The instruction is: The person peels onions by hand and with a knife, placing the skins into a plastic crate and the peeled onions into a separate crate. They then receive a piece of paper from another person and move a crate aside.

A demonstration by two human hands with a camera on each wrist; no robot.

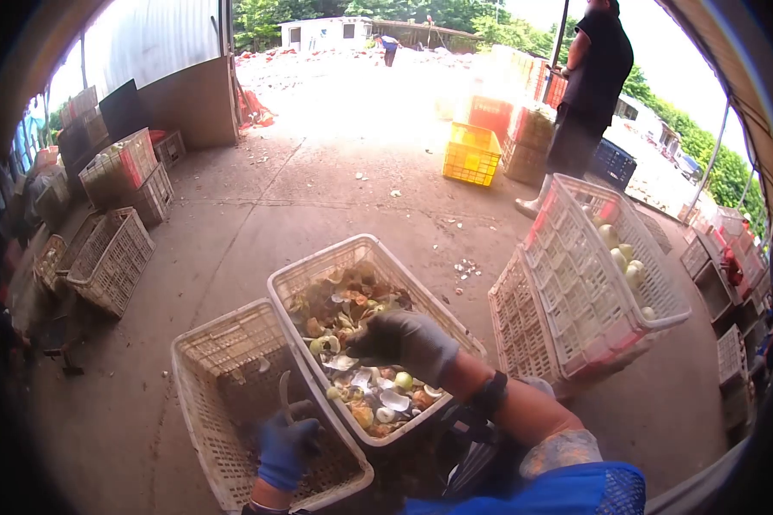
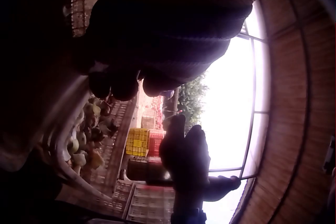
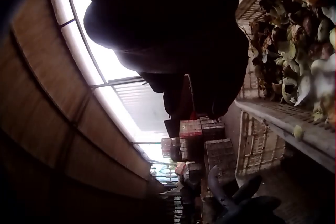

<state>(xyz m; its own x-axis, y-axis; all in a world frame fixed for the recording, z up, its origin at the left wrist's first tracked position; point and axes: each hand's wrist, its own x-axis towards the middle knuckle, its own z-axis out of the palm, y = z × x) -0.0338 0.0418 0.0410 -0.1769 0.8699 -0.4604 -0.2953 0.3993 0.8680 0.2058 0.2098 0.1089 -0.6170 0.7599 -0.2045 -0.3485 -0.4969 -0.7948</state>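
Note:
My left hand, in a blue glove, is over the lower-left plastic crate. It grips a slim curved blade-like piece that sticks up past the fingers; its exact kind I cannot tell. Above a second white crate is my right hand, dark-gloved, with fingers together and thumb apart in the left wrist view. Onion skins and scraps fill that crate, with a small greenish onion among them. Another pale onion piece lies close by the right fingertips.
On my right, a crate of peeled onions sits upon another crate. A yellow crate and a standing person are further ahead. More crates stand on the left. Scraps dot the concrete floor.

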